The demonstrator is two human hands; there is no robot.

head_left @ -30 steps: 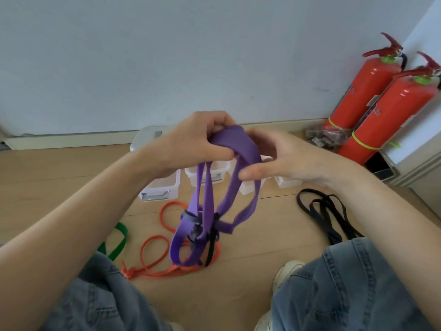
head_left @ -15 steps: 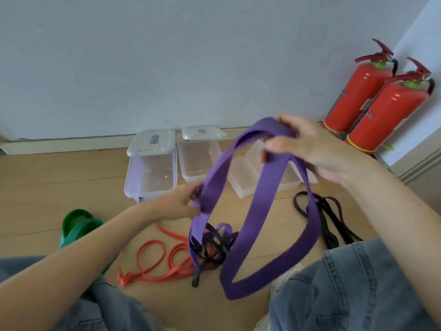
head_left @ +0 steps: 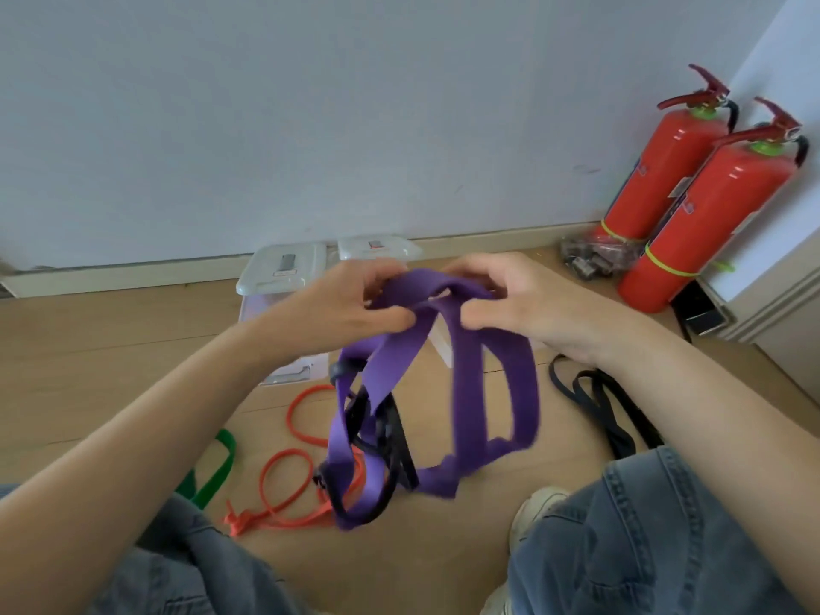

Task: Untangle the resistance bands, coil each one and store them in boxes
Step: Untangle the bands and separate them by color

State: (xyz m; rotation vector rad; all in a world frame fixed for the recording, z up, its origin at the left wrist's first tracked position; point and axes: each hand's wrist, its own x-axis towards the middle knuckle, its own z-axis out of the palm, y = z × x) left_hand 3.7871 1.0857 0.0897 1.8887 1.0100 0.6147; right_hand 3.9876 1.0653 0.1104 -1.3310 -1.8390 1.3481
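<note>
A wide purple band hangs in loops from both my hands, held up over the wooden floor. My left hand pinches its top left part, and my right hand grips the top right part close beside it. A thin black band is tangled through the purple loops at the lower left. An orange band lies on the floor beneath, touching the tangle. A green band lies by my left knee. Another black band lies on the floor at the right.
Clear plastic boxes with white lids stand by the wall behind my hands, partly hidden. Two red fire extinguishers lean in the right corner, with a bag of metal parts at their base. My jeans-clad knees fill the bottom corners.
My left hand rose from the lower strand to the top of the purple band, meeting my right hand, which came down and left. The big purple loop folded into shorter loops.
</note>
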